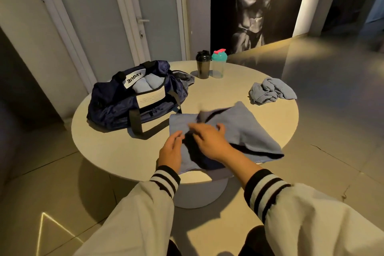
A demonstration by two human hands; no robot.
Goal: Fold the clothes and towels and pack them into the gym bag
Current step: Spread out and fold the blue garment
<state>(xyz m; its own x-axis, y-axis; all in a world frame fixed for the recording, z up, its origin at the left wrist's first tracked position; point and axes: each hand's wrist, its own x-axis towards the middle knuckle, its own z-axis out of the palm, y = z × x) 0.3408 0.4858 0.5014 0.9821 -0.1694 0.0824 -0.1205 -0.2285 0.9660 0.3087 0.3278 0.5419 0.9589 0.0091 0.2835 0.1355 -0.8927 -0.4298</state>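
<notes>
With left hand (170,149) and right hand (209,141) spread flat on the blue towel (249,131), smooth the fold toward 12 o'clock, edges matching.

White handle wrap (134,78) on gym bag (108,100), beyond left hand (171,149), reads "LVQUE" upside down; patch (150,98) print too small to read.

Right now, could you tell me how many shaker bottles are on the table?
2. A black plastic shaker bottle stands at the far edge of the round beige table; a clear shaker bottle with a teal lid stands just right of it. The navy gym bag could hide others.
</notes>
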